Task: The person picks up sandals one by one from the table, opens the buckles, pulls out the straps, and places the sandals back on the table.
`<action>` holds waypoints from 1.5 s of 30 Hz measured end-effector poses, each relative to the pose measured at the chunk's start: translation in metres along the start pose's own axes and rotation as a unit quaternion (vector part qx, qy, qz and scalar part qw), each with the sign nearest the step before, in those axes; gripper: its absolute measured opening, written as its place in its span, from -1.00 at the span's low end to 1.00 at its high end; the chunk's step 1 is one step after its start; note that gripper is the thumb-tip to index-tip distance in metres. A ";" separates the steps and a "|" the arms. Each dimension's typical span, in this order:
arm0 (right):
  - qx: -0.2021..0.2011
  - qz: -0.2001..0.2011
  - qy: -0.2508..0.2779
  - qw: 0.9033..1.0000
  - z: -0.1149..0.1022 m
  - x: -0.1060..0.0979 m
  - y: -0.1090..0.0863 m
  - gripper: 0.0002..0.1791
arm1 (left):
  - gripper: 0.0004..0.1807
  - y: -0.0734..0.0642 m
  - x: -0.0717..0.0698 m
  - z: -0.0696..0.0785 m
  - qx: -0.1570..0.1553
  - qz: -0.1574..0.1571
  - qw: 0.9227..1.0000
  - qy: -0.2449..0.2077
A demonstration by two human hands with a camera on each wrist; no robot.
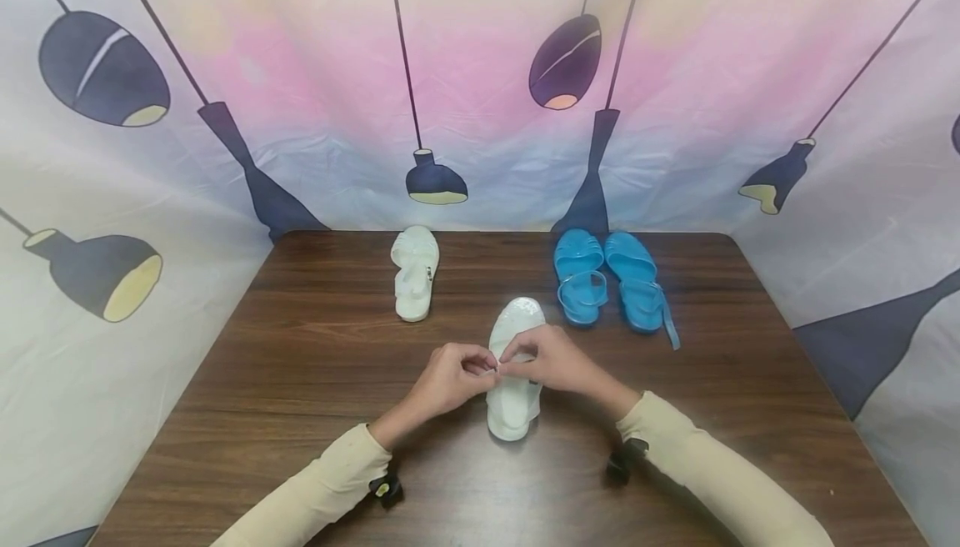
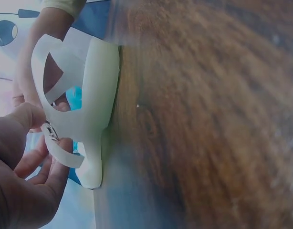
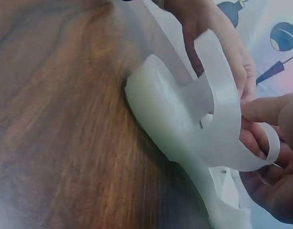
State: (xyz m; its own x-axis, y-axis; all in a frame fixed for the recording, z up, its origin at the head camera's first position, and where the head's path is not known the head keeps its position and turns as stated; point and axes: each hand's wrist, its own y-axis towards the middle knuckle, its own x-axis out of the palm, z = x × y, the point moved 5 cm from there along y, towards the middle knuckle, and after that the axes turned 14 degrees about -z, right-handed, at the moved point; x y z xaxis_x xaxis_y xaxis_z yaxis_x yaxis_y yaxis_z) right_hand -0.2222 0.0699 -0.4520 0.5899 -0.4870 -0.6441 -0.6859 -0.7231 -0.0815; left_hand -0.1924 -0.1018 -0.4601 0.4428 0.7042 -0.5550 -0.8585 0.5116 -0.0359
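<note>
A white sandal (image 1: 510, 422) sits sole down on the table in front of the person, its toe pointing away. At its ankle strap both hands meet. The left hand (image 1: 450, 376) pinches the strap by the small metal buckle (image 2: 51, 132), which shows between thumb and fingertips in the left wrist view. From the other side the right hand (image 1: 553, 357) pinches the strap's thin end (image 3: 274, 143), its fingers partly hidden behind the strap. The exact contact of the right fingertips is hard to make out.
Another white sandal (image 1: 412, 305) stands at the back left of the brown wooden table (image 1: 315, 347). Two blue sandals (image 1: 579, 251) lie side by side at the back right, one with its strap (image 1: 670, 326) hanging loose. A patterned cloth (image 1: 337, 97) hangs behind the table.
</note>
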 end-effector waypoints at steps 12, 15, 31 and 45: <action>0.020 0.044 0.035 0.998 0.017 0.001 -0.013 -0.95 | -0.90 -0.004 0.000 -0.006 -0.012 0.015 1.000 -0.003; 0.028 0.041 0.051 0.997 0.020 0.002 -0.017 -0.93 | -0.90 -0.003 0.001 -0.005 -0.010 0.014 1.000 -0.004; 0.038 0.069 0.050 0.996 0.015 -0.003 -0.026 -0.92 | -0.89 0.002 0.003 0.002 -0.010 0.009 1.000 0.028; 0.037 0.043 0.050 0.997 0.012 0.000 -0.012 -0.88 | -0.90 0.002 0.003 0.001 -0.011 0.003 1.000 0.023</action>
State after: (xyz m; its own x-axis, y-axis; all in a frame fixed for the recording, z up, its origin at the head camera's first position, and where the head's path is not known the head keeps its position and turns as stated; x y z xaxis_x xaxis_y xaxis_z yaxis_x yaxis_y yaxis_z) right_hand -0.2193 0.0845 -0.4606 0.5651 -0.5938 -0.5728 -0.7624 -0.6412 -0.0874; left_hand -0.1925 -0.0983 -0.4616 0.4260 0.6834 -0.5929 -0.8667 0.4963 -0.0507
